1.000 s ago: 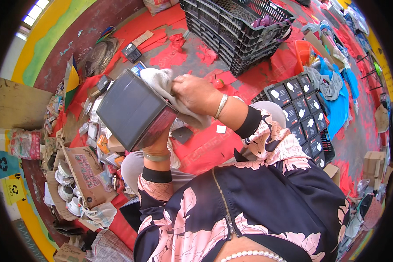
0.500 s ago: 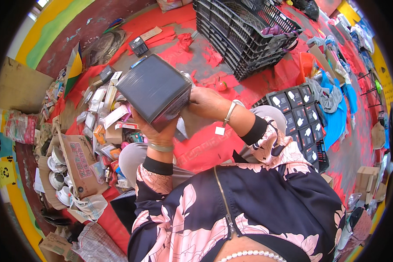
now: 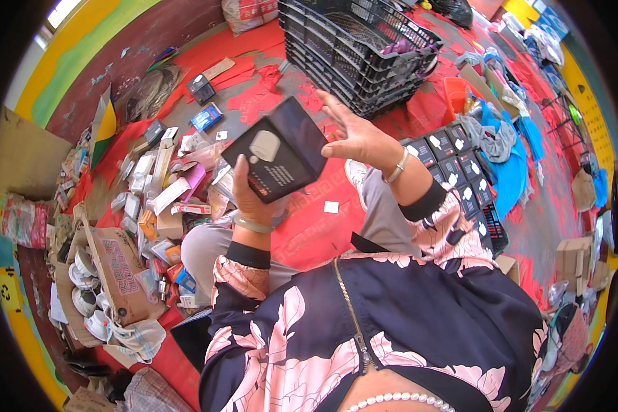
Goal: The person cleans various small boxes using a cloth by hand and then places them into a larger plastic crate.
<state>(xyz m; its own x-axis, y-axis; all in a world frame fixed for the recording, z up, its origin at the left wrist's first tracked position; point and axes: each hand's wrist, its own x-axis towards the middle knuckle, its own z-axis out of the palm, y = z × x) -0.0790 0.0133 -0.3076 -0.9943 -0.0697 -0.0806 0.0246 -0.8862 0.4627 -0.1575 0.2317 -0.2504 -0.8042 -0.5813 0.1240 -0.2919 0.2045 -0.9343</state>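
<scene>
A black box point(image 3: 271, 161) with a pale rounded shape printed on its face is tilted up in front of me. My left hand point(image 3: 250, 199) grips its lower left side, the thumb lying over the printed face and the other fingers hidden behind. My right hand point(image 3: 365, 141) is at the box's right side with its fingers spread. Its thumb tip is at the box's edge; whether it touches, I cannot tell. By my right knee, similar black boxes point(image 3: 452, 170) stand in rows in a black crate point(image 3: 498, 230).
Stacked black plastic crates point(image 3: 343, 62) stand ahead. Small packages point(image 3: 161, 199) are heaped at my left, beside a cardboard carton point(image 3: 120, 264) and white bowls point(image 3: 82, 281). A blue packet point(image 3: 206, 117) and another dark box point(image 3: 200, 89) lie beyond. Blue cloth point(image 3: 509, 165) lies at right.
The box has turned, so its printed face now shows instead of a plain dark side. My right hand has come off the box and spread its fingers. My left hand still holds it.
</scene>
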